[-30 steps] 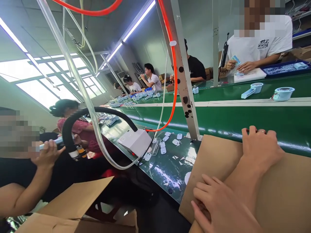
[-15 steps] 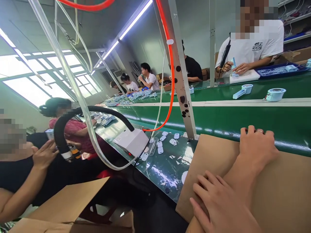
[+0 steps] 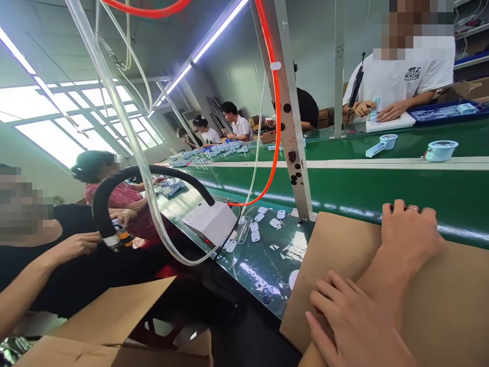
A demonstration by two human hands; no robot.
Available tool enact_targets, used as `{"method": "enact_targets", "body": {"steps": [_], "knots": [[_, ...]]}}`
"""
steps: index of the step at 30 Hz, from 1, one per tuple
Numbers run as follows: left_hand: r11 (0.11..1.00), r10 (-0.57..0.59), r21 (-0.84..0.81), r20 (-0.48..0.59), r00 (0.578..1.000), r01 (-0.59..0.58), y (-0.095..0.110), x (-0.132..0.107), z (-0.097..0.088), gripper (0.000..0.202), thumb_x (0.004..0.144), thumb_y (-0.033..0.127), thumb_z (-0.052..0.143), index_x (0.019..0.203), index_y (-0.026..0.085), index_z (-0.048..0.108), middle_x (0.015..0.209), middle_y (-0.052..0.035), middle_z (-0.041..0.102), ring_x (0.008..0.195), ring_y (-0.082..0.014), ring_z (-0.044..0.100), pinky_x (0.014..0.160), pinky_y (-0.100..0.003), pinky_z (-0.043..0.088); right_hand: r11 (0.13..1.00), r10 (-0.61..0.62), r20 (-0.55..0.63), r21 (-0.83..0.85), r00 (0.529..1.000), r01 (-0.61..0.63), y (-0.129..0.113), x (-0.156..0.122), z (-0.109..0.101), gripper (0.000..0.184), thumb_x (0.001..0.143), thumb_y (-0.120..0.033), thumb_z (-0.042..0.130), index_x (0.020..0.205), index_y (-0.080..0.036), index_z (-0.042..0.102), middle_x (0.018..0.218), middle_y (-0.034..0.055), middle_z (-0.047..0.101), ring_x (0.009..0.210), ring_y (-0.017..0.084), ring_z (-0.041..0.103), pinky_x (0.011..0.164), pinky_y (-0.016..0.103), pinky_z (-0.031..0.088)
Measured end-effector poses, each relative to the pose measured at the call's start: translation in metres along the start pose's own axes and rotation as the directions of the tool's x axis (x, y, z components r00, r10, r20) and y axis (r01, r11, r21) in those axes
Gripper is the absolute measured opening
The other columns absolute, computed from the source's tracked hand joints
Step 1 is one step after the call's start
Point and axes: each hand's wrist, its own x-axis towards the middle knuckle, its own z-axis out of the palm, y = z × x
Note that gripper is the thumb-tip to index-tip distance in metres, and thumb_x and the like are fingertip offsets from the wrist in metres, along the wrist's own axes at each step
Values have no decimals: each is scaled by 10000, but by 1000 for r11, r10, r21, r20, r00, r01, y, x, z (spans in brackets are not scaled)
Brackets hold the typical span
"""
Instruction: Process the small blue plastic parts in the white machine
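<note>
Left hand [image 3: 410, 234], with a metal ring [image 3: 411, 208] on one finger, lying on a brown cardboard sheet [image 3: 336, 260], near the far edge of the sheet. Its fingers [image 3: 399, 211] slightly bent and relaxed, not clenched, grasping nothing. Right hand [image 3: 355, 326] also flat on the cardboard sheet, close to the near corner and just beside the left forearm, with fingers [image 3: 328, 295] spread and released, without any grip. The cardboard sheet itself under both hands, at the edge of a glossy green workbench [image 3: 267, 270].

Just beyond the cardboard sheet, on the workbench: small white plastic pieces [image 3: 255, 236], with a clear plastic strip [image 3: 244, 229] among them. Farther to the left of the cardboard sheet, a white box [image 3: 210, 223] with a black flexible hose [image 3: 153, 171] curving away from it. Next to the far corner of the cardboard sheet, a metal post [image 3: 292, 132] carrying an orange tube [image 3: 277, 102].

Well beyond the cardboard sheet, across a second green belt [image 3: 382, 150], a co-worker in a white T-shirt [image 3: 405, 76], both hands at a white board [image 3: 387, 122], and a blue tray [image 3: 439, 114] beside it. Well left of the cardboard sheet, a co-worker in black [image 3: 64, 265], behind an open cardboard box [image 3: 110, 316].
</note>
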Motion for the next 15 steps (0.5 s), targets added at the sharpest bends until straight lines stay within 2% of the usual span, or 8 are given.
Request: {"method": "enact_targets", "body": {"steps": [5, 10, 15], "knots": [[1000, 13, -3, 15, 1000, -13, 2, -2, -3, 298, 1144, 245, 501, 1239, 163, 770, 1230, -124, 833, 1200, -289, 598, 1061, -418, 512, 999, 42, -20, 30, 999, -42, -4, 3, -3, 321, 1125, -185, 425, 877, -161, 630, 944, 59, 561, 855, 200, 535, 721, 325, 436], [1000, 5, -12, 34, 999, -5, 2, -3, -6, 308, 1157, 253, 482, 1274, 182, 757, 1245, -104, 832, 1243, -284, 613, 1076, -410, 498, 998, 42, 1, 47, 999, -42, -6, 5, -5, 401, 1128, -155, 386, 763, -163, 552, 831, 56, 491, 790, 184, 514, 682, 309, 421], [1000, 18, -11, 37, 999, -18, 1, -2, -5, 286, 1160, 254, 496, 1290, 187, 742, 1286, -95, 839, 1251, -273, 625, 1064, -404, 507, 998, 51, -16, 22, 999, -51, -5, 5, -4, 386, 1151, -179, 376, 852, -163, 620, 944, 63, 559, 859, 202, 546, 729, 351, 431]]}}
